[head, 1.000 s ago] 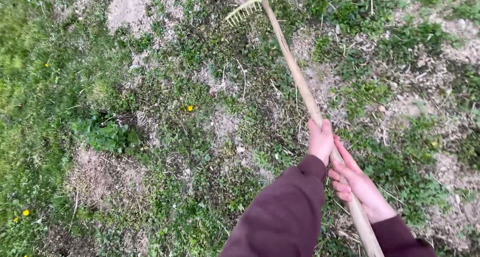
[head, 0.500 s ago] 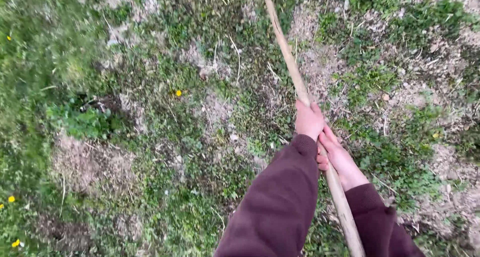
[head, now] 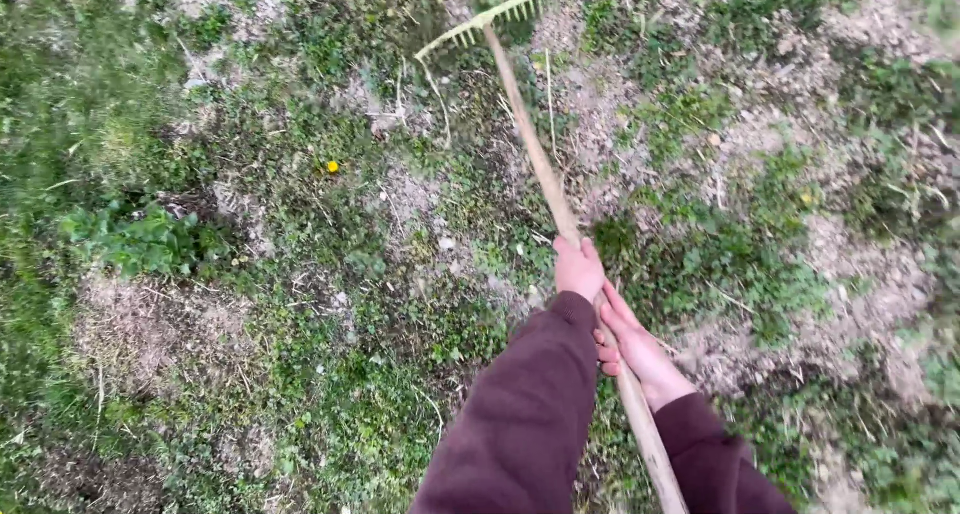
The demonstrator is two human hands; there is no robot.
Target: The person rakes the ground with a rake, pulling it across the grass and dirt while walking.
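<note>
Head view, looking down at patchy ground: grass, weeds, bare soil.

L hand [head: 578, 267] wrapped around the handle [head: 535, 159] of a rake [head: 487, 19], fingers curled tight, knuckles up. It sits higher on the shaft, i.e. nearer the rake head. R hand [head: 636, 346] just behind it, lower on the shaft, also closed on the handle; palm side turned up, fingers folded over the wood. The two hands are nearly touching. Both arms in dark maroon sleeves [head: 530, 414]; L sleeve covers much of the lower middle of the frame.

Handle: pale wood, straight, runs diagonally from bottom right-of-centre up to top centre. Rake head at the top edge, yellowish, w/ a row of short tines, set crosswise to the shaft and slightly blurred. It lies over weeds beside a bare patch; cannot tell if the tines touch the ground.

Around: broad-leaf weed clump [head: 140, 239] at left, well apart from the hands. One small yellow flower [head: 332, 166] left of the shaft, between clump and handle. Dry straw bits [head: 440, 114] scattered near the rake head. Bare soil mostly on the right side and lower left.
</note>
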